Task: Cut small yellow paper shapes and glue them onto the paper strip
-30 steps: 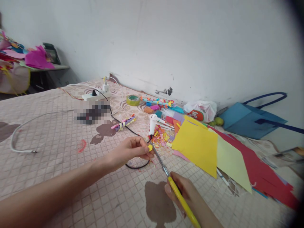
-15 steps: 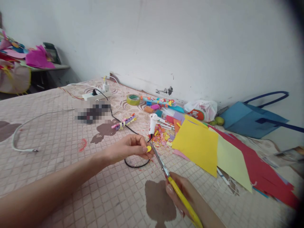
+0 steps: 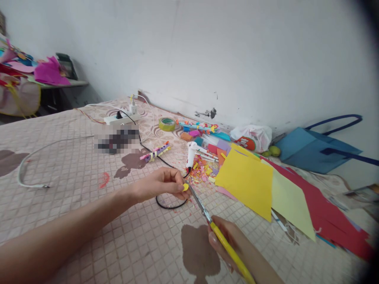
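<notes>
Between thumb and fingertips, my left hand [image 3: 170,183] pinches a small rounded yellow paper piece [image 3: 185,187]. My right hand [image 3: 223,238] is wrapped round the yellow handles of a pair of scissors [image 3: 204,211]. The blades point up and left, their tips right beside the yellow piece; whether they touch it I cannot tell. Just beyond my hands stands a white hot glue gun [image 3: 191,155], its black cord looping under my left hand. Several coloured paper scraps [image 3: 204,169] lie in a heap beside the glue gun.
Yellow [image 3: 245,179], pale and red paper sheets lie at the right, near a blue bag [image 3: 316,150]. A purple decorated stick [image 3: 156,152], a roll of tape [image 3: 167,124] and a white power strip [image 3: 122,117] sit farther back. A grey cable [image 3: 38,156] curves at the left.
The scissor tips have shifted slightly left and down, closer to the yellow paper piece, which appears slightly turned. Both hands keep their grips.
</notes>
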Demonstrator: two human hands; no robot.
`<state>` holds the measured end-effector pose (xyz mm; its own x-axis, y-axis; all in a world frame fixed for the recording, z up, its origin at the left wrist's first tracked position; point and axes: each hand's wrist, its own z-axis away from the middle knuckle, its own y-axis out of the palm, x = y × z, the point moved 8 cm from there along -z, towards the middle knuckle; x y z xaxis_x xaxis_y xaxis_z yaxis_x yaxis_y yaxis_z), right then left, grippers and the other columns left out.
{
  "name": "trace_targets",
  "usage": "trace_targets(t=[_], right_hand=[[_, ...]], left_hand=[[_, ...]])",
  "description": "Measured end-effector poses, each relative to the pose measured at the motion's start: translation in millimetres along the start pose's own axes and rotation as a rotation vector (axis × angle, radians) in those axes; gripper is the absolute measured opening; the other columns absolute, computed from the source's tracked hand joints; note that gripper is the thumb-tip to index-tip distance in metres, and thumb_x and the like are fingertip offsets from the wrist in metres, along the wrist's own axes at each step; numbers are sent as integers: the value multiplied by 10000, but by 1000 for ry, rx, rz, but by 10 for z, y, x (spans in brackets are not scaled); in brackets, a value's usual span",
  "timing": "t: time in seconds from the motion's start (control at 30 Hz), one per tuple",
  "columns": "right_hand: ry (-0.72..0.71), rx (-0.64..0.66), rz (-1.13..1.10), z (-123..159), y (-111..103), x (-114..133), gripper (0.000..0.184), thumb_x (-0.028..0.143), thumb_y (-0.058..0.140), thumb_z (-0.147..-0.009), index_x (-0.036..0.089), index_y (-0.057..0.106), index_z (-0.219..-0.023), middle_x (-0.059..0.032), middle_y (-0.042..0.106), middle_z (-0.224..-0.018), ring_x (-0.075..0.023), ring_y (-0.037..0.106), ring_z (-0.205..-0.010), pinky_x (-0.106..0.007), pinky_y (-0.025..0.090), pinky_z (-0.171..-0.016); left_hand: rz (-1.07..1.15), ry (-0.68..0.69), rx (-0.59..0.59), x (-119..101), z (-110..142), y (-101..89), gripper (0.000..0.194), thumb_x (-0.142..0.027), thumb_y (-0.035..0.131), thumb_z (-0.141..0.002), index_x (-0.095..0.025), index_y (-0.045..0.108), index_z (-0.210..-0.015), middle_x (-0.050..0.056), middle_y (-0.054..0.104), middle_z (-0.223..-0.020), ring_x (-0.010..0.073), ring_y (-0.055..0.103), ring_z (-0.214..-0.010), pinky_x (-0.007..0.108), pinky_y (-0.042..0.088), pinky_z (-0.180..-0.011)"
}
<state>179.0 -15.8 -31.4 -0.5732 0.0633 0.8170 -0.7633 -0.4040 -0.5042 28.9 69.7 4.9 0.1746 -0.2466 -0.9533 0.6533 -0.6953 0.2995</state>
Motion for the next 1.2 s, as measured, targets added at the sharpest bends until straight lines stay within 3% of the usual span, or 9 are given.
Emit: trace_targets(t=[0.33,0.57,0.73,0.97,1.1,1.2], right_hand=[[33,-31,-65,12,-44,47,370,535,521,-765,203,407,-649,66,346,-510,-68,305,-437,-191,252,-404],[0,-17,-96,-42,-18,-48,463,641,495,-732,199,400,-634,67,334,-506,-60,286,-430,-186,219,-387],[16,-22,-176,-91,11,-135,518,723,402,-733,208,369,-681,99,283,-468,-36,225,-338,-170,210,-314],[68,-74,-276,-161,-29,-319,526,738,413,-711,217,348,-682,114,289,-451,-32,229,-296,-162,284,-271],[47,-94,-294,-156,-36,-310,517,723,436,-714,215,355,-668,111,279,-446,-35,237,-303,-161,255,-274],[44,-104,-286,-141,-43,-274,511,719,430,-723,215,362,-670,110,275,-433,-36,224,-302,-169,249,-279]], left_hand=[[-12,10,-6,3,-1,-10,152,-236,644,-759,-135,543,-708,69,711,-820,147,672,-789,244,515,-705],[11,6,-16,-5,6,-10,158,-237,658,-745,-131,544,-712,72,702,-837,144,669,-793,247,518,-722],[-56,34,-92,-54,3,-113,181,-270,663,-734,-129,551,-715,66,693,-810,140,661,-766,253,515,-710],[-543,56,-321,-230,47,-537,179,-308,608,-742,-143,568,-687,19,640,-656,104,583,-570,199,450,-523],[-998,144,-489,-420,162,-735,159,-284,538,-760,-163,567,-662,-10,559,-548,103,506,-508,201,350,-485],[-1330,72,-592,-448,221,-839,166,-260,491,-762,-167,567,-646,13,570,-588,121,488,-532,230,300,-503]])
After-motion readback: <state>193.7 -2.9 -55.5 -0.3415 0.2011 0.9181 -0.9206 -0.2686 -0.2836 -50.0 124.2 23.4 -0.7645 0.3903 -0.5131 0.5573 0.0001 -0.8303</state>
